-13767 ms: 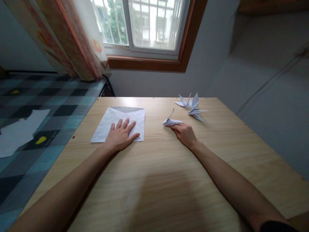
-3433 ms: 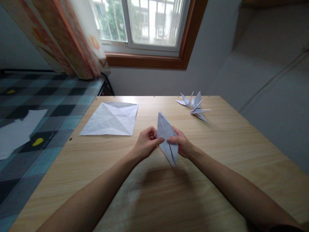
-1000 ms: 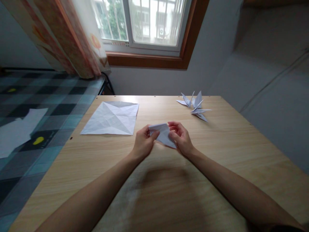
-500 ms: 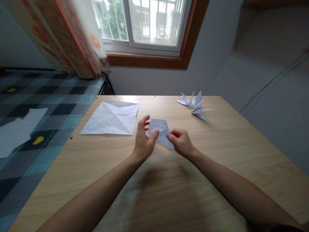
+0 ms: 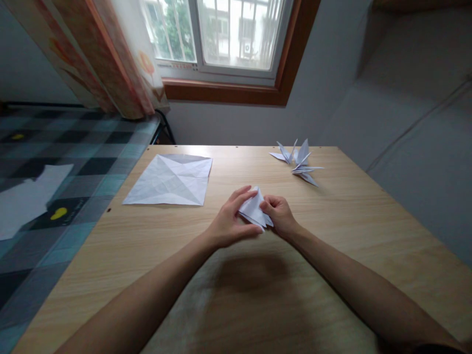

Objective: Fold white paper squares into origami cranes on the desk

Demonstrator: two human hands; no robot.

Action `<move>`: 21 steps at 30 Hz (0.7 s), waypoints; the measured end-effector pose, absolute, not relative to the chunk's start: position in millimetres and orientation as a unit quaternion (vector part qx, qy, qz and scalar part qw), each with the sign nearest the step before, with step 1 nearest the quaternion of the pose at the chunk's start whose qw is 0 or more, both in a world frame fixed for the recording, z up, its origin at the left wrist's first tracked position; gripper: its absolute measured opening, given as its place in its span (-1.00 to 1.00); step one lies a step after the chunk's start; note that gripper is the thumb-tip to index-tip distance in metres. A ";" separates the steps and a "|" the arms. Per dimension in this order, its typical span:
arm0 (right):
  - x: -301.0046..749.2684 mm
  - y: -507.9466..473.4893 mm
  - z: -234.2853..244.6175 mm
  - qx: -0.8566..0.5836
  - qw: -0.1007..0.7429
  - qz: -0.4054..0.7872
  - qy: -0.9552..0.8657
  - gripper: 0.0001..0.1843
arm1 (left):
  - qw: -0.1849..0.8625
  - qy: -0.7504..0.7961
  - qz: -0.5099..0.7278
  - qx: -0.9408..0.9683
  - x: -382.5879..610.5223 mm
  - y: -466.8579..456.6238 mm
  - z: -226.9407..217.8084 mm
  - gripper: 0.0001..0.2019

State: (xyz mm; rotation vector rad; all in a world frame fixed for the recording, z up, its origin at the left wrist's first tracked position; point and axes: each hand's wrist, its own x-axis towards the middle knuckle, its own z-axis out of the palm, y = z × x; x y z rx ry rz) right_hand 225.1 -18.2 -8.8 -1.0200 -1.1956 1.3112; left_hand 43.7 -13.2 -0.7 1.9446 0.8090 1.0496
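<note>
A small piece of folded white paper [image 5: 252,207] is held between my hands above the middle of the table, its layers spread apart at the lower right edge. My left hand [image 5: 236,216] spans it from the left, fingers curled at the upper edge and thumb along the lower corner. On the right side, my right hand [image 5: 279,214] pinches the paper between thumb and curled fingers. Farther back to the left lies a creased, unfolded white paper sheet [image 5: 173,181]. Folded paper cranes [image 5: 303,164] sit near the back right.
The wooden table [image 5: 350,236] reaches the wall under a window [image 5: 236,34]. Left of it is a bed with a checked cover [image 5: 99,147], where white sheets [image 5: 29,196] lie. An orange curtain [image 5: 114,64] hangs beside the window.
The paper has turned and now shows as a pointed, layered shape. My left hand has moved right and round it, its thumb now at the lower corner. My right hand has hardly shifted.
</note>
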 end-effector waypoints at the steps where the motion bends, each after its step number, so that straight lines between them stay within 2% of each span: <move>1: 225.5 -17.9 -8.8 -0.427 0.520 0.554 -0.490 -0.28 | 0.394 0.308 0.402 0.767 43.6 -13.2 -1.1 -0.12; 3: 226.3 -17.9 -8.3 -0.425 0.514 0.573 -0.477 -0.27 | 0.411 0.301 0.394 0.765 43.7 -12.8 -1.4 -0.14; 8: 226.8 -20.4 -5.3 -0.392 0.476 0.624 -0.480 -0.29 | 0.440 0.298 0.451 0.717 44.1 -10.9 2.2 -0.58; 11: 226.8 -21.6 -3.3 -0.376 0.460 0.638 -0.490 -0.29 | 0.458 0.342 0.459 0.680 44.6 -10.4 4.1 -0.66; 17: 223.9 -23.8 -1.0 -0.364 0.443 0.629 -0.524 -0.27 | 0.437 0.442 0.538 0.570 47.2 -3.1 -10.9 -0.53; 21: 221.4 -25.7 -2.9 -0.364 0.454 0.594 -0.555 -0.33 | 0.423 0.473 0.567 0.526 49.4 0.4 -18.2 -0.44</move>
